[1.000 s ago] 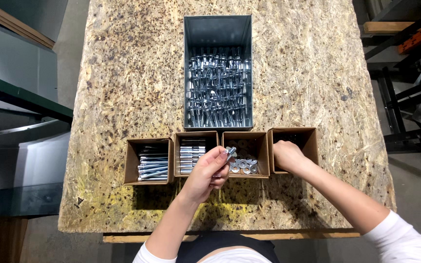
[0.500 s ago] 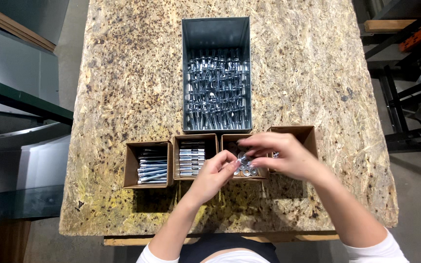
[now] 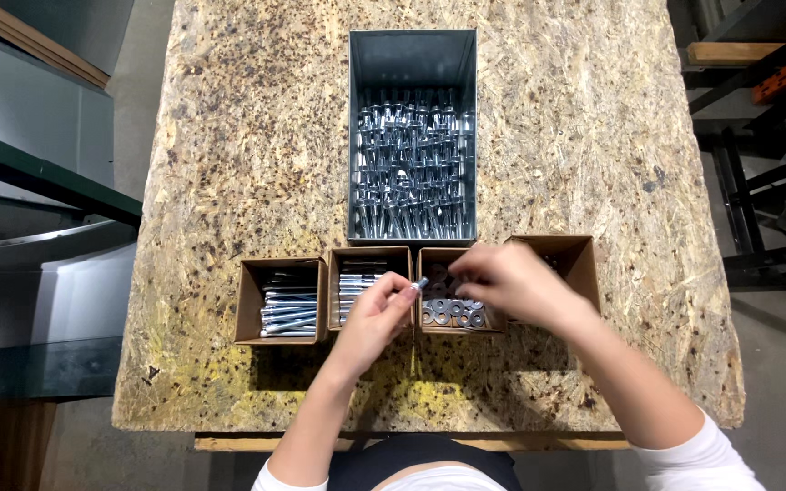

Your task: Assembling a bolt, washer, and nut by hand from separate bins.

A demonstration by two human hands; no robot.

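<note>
Steel bolt (image 3: pixel 418 285) pinched in left hand (image 3: pixel 377 320); right hand (image 3: pixel 511 280) over washers (image 3: pixel 452 312).

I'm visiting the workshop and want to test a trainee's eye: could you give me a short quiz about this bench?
1. How many small brown cardboard boxes stand in the row near the person?
2. True or false: the left hand holds a bolt.
3. Which box is the right hand over: A, the grey metal bin; B, the washer box; C, the leftmost box?

Key: 1. Four. 2. True. 3. B.
</note>
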